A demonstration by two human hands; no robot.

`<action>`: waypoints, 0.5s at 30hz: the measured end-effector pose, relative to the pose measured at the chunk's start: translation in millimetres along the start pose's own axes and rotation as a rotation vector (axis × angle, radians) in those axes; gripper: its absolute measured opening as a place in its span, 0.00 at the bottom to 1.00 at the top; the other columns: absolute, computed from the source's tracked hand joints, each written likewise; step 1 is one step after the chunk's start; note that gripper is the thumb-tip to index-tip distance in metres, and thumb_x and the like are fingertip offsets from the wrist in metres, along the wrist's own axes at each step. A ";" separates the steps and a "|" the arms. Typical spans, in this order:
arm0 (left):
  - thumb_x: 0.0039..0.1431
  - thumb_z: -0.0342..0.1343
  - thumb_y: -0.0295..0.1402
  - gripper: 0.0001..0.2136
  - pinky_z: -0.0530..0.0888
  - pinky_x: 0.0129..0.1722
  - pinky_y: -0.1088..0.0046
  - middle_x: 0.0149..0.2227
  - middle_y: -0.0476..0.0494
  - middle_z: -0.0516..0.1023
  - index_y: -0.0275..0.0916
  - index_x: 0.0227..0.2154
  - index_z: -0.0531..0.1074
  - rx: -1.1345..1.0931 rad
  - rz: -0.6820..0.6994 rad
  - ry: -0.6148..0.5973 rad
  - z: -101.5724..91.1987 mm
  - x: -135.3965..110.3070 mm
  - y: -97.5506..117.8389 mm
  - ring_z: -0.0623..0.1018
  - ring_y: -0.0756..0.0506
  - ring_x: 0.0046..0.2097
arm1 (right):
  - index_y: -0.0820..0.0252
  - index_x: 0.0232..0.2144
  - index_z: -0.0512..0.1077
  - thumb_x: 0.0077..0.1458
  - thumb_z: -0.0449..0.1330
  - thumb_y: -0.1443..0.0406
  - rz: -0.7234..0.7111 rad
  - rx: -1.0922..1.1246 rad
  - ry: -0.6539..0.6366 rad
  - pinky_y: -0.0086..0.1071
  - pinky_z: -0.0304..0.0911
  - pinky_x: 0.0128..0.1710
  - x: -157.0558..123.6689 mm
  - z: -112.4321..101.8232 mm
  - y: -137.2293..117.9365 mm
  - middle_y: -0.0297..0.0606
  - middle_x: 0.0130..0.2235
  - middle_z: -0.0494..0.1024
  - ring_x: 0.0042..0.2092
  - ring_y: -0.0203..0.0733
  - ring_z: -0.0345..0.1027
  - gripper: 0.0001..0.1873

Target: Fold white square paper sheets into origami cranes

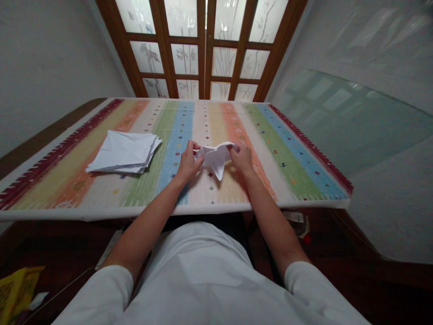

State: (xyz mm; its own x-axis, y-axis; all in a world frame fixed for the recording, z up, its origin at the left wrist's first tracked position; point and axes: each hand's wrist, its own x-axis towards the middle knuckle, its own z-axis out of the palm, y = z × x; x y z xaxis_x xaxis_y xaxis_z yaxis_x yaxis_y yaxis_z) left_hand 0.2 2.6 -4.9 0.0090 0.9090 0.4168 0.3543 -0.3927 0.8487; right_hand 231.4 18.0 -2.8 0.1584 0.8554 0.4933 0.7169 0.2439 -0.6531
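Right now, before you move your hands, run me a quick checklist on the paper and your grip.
Left hand on the folded white paper: ok, pinching its left end.
Right hand on the paper: ok, gripping its right end.
Paper's lower point clear of the striped table cloth: cannot tell.
Stack of white paper apart from both hands: ok.
Crease sharpness: cannot tell, too small to see.

A striped table cover (pixel 267 153) faces 2 frosted-glass wooden doors (pixel 184 58).
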 end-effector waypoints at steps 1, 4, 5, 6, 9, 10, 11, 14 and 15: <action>0.55 0.60 0.18 0.16 0.72 0.41 0.70 0.40 0.49 0.77 0.45 0.39 0.64 0.059 0.037 -0.011 0.9 -0.8 0.6 0.76 0.47 0.38 | 0.53 0.21 0.62 0.68 0.61 0.60 0.023 0.002 0.004 0.36 0.57 0.37 0.2 -0.2 -0.3 0.33 0.29 0.65 0.34 0.43 0.61 0.23; 0.55 0.56 0.17 0.15 0.71 0.43 0.67 0.36 0.49 0.74 0.45 0.34 0.63 0.185 0.141 -0.052 0.1 -1.5 2.0 0.75 0.44 0.39 | 0.54 0.20 0.64 0.69 0.59 0.60 0.065 0.015 -0.003 0.36 0.58 0.37 1.1 -0.6 0.4 0.33 0.29 0.64 0.33 0.43 0.62 0.23; 0.55 0.55 0.17 0.14 0.71 0.44 0.66 0.35 0.48 0.74 0.45 0.33 0.62 0.214 0.169 -0.070 -1.0 -1.4 2.6 0.75 0.44 0.39 | 0.54 0.20 0.65 0.69 0.60 0.60 0.071 0.018 -0.012 0.37 0.59 0.38 1.6 -0.7 1.1 0.34 0.30 0.65 0.34 0.44 0.63 0.23; 0.55 0.54 0.17 0.13 0.71 0.44 0.66 0.35 0.47 0.73 0.44 0.31 0.61 0.236 0.188 -0.087 -2.2 -1.2 3.3 0.75 0.43 0.40 | 0.55 0.20 0.66 0.69 0.60 0.59 0.077 0.016 -0.028 0.37 0.60 0.38 2.1 -0.9 2.0 0.35 0.30 0.65 0.34 0.44 0.63 0.23; 0.55 0.57 0.20 0.12 0.71 0.45 0.66 0.36 0.47 0.74 0.44 0.31 0.62 0.271 0.194 -0.108 -4.7 -1.3 5.6 0.74 0.43 0.40 | 0.55 0.21 0.71 0.66 0.63 0.58 0.089 0.006 -0.097 0.38 0.63 0.41 3.4 -1.6 4.8 0.38 0.32 0.69 0.37 0.46 0.67 0.21; 0.54 0.60 0.21 0.13 0.71 0.45 0.66 0.37 0.48 0.74 0.44 0.32 0.62 0.278 0.182 -0.101 -4.8 -1.6 6.2 0.73 0.43 0.40 | 0.56 0.23 0.73 0.65 0.64 0.58 0.087 0.009 -0.123 0.39 0.64 0.42 3.7 -1.8 5.8 0.39 0.32 0.71 0.37 0.47 0.68 0.18; 0.54 0.62 0.23 0.14 0.71 0.45 0.66 0.37 0.48 0.74 0.44 0.32 0.62 0.282 0.164 -0.089 -4.8 -1.9 6.5 0.73 0.44 0.40 | 0.56 0.25 0.75 0.63 0.66 0.58 0.079 0.016 -0.149 0.39 0.65 0.43 3.9 -1.9 6.8 0.39 0.33 0.73 0.38 0.48 0.70 0.16; 0.57 0.67 0.28 0.17 0.69 0.42 0.68 0.34 0.50 0.73 0.45 0.32 0.60 0.289 0.083 -0.029 -4.6 -2.1 5.5 0.72 0.44 0.37 | 0.56 0.30 0.77 0.56 0.71 0.58 0.037 0.065 -0.236 0.41 0.69 0.45 3.1 -1.6 10.4 0.40 0.36 0.77 0.41 0.49 0.72 0.10; 0.59 0.67 0.30 0.17 0.68 0.41 0.68 0.33 0.51 0.72 0.45 0.32 0.60 0.293 0.046 -0.005 -5.1 -1.7 4.7 0.71 0.45 0.36 | 0.55 0.31 0.76 0.54 0.72 0.58 0.020 0.085 -0.268 0.42 0.70 0.46 2.4 -1.2 12.1 0.39 0.37 0.78 0.41 0.49 0.73 0.11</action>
State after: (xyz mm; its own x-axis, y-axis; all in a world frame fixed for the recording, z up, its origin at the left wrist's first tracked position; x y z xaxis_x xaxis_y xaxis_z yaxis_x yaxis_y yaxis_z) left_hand -2.9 -1.5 0.1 0.0354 0.8919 0.4508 0.6087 -0.3770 0.6982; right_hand 241.2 22.5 -8.8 -0.0211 0.9480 0.3175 0.6540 0.2533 -0.7128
